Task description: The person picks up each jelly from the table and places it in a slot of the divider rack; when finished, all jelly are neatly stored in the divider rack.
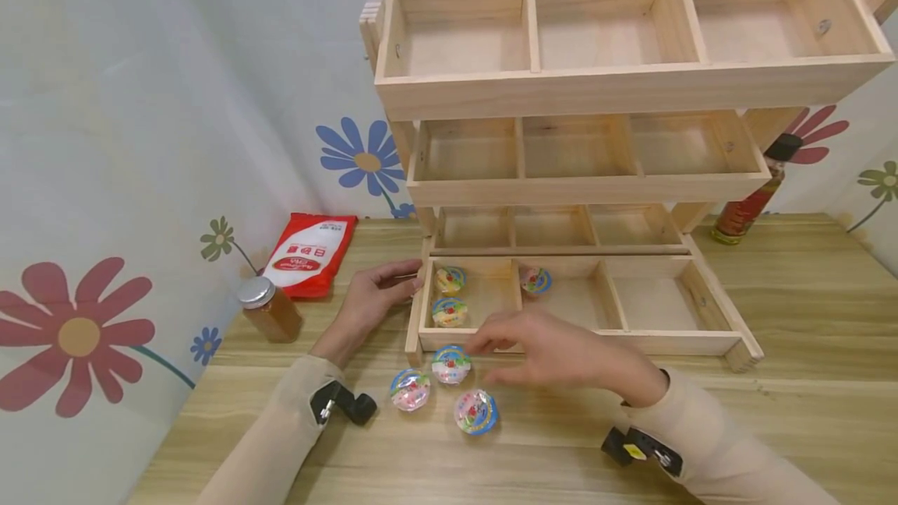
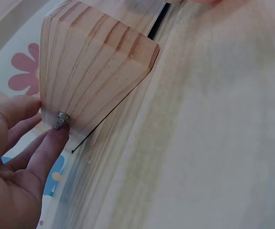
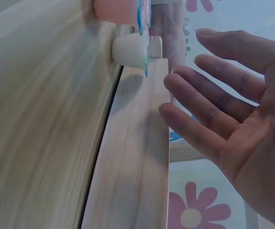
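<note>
My left hand [image 1: 372, 298] touches the left side of the wooden rack [image 1: 582, 345] with its fingertips, near a metal bolt [image 2: 61, 119] in the left wrist view. My right hand [image 1: 550, 353] hovers in front of the bottom tray, fingers spread and holding nothing. Beside its fingertips a white jelly cup [image 1: 450, 365] stands on the table. Two pink jelly cups, one on the left [image 1: 410, 390] and one nearer [image 1: 476, 412], stand close by. Inside the tray, two yellowish jelly cups [image 1: 449, 312] sit in the left compartment and a pink jelly cup [image 1: 535, 280] in the middle one.
Higher tiers [image 1: 617, 88] of the rack rise behind the bottom tray, each split into three compartments. To the left are a lidded jar [image 1: 270, 310] and a red-and-white packet [image 1: 312, 256]. A dark-capped bottle [image 1: 754, 193] stands behind the rack's right side.
</note>
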Available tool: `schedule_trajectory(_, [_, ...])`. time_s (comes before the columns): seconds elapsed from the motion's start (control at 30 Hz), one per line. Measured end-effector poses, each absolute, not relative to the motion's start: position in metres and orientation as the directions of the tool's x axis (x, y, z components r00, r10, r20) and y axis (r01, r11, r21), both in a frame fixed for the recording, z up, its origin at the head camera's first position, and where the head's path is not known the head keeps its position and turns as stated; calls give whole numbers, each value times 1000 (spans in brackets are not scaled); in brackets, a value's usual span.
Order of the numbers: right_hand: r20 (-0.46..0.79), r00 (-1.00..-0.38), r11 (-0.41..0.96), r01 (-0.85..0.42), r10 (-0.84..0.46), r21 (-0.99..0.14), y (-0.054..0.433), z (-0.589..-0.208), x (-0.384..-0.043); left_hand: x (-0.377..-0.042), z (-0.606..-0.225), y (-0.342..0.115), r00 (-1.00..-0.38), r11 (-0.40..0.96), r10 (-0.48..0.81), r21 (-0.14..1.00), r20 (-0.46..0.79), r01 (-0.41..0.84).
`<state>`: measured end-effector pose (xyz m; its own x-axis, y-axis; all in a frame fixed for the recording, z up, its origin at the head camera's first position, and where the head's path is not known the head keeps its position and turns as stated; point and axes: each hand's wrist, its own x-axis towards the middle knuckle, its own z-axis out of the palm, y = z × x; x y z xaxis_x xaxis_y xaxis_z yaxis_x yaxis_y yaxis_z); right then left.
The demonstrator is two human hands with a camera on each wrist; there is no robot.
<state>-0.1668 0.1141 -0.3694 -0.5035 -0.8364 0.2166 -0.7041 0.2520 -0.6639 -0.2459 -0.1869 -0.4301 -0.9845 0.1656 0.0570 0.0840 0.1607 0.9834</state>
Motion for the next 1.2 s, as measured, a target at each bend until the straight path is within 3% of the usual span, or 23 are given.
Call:
schedule_trajectory(0.37, [148, -467, 264, -703, -872, -660, 109, -371, -161, -246, -431, -188, -985, 160, 165, 984, 47, 73])
schedule_trajectory(1.2, [-5, -502, 370, -630, -865, -683, 106, -377, -157, -245, -429, -187, -985, 158, 168, 985, 48, 75])
